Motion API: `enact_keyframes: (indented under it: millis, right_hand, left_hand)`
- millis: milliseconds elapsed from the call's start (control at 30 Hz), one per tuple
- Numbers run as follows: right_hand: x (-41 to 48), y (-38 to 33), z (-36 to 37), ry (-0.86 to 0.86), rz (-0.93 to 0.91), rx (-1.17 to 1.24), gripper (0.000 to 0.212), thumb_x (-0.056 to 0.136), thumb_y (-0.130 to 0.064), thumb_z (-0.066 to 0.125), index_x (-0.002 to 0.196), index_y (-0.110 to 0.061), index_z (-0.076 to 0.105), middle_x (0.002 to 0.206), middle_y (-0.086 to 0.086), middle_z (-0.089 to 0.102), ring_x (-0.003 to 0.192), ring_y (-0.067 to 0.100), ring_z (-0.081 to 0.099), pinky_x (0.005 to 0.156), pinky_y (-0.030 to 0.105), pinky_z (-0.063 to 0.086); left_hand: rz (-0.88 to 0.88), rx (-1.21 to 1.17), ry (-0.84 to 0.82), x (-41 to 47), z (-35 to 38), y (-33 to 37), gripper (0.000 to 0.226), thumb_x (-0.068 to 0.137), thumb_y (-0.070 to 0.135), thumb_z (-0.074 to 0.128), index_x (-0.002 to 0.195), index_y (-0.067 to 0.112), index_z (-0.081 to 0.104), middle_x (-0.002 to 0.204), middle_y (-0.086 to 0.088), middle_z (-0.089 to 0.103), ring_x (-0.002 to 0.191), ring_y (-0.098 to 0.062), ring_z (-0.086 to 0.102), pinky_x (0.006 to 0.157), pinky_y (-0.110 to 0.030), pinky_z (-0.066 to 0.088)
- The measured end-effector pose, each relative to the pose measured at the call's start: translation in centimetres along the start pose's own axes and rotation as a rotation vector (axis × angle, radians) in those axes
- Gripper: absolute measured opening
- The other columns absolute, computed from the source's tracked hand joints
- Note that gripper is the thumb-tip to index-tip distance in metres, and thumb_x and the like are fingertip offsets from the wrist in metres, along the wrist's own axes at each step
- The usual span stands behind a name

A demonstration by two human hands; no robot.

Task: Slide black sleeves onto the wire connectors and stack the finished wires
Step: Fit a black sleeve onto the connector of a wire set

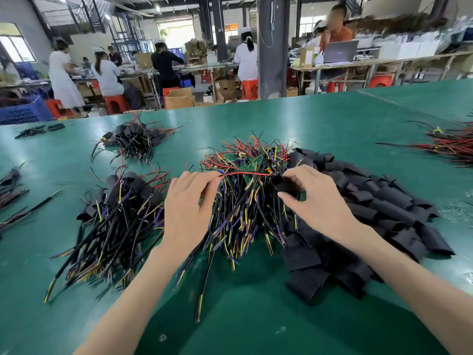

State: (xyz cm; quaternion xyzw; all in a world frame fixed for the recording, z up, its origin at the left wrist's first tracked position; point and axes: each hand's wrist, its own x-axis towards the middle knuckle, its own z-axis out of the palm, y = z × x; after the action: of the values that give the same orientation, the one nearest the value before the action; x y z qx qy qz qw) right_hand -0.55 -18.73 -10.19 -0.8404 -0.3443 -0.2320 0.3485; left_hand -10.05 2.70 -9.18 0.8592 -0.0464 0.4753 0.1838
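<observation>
Head view: flattened matte-black sleeves (384, 208)

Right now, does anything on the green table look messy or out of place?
Nothing looks broken. A few strays stick out of the middle wire pile toward the near edge, and one black wire lies alone on the table at the left, apart from the nearest stack.

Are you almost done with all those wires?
No. Done: a near sleeved stack and a far sleeved stack. In hand: the left hand pinches a red wire, the right hand holds a black sleeve. Left: the middle pile of unsleeved wires and the heap of loose sleeves.
</observation>
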Motion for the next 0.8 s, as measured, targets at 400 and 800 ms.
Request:
enact_keyframes:
  millis: [400,800]
  right_hand:
    - [-0.1,-0.5,-0.3,0.005,-0.042,0.082,0.032,0.074,-0.014,0.076,0.104,-0.014,0.064,0.092,-0.012,0.055,0.081,-0.002,0.048,0.080,0.018,0.042]
    - [0.2,-1.2,-1.3,0.017,-0.042,0.198,0.035,0.073,-0.010,0.078,0.105,-0.015,0.066,0.092,-0.011,0.059,0.083,0.005,0.057,0.081,0.018,0.045]
  left_hand:
    - [-0.006,-0.075,0.001,-1.2,0.2,0.8,0.027,0.094,0.022,0.049,0.095,0.005,0.069,0.086,-0.002,0.069,0.071,-0.023,0.050,0.069,-0.041,0.040]
    - [0.016,-0.010,-0.021,-1.2,0.1,0.1,0.028,0.095,0.024,0.048,0.096,0.006,0.069,0.079,-0.003,0.066,0.071,-0.019,0.043,0.067,-0.037,0.036]
